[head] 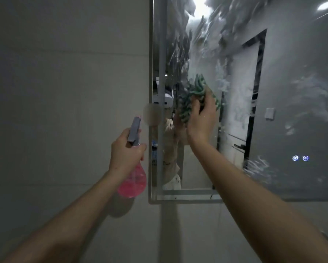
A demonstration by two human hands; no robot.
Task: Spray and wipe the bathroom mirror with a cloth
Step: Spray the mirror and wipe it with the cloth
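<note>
The bathroom mirror (292,82) fills the right half of the view, its glass streaked with white foamy smears. My right hand (202,118) grips a bunched green and white cloth (194,92) and presses it against the glass near the mirror's left edge. My left hand (126,150) holds a spray bottle (133,179) with pink liquid and a grey trigger head, raised upright just left of the mirror's frame and apart from the glass.
A plain grey tiled wall (64,92) lies left of and below the mirror. Two small lit touch icons (299,158) glow low on the glass. The reflection shows a dark door frame (254,95) and a ceiling light.
</note>
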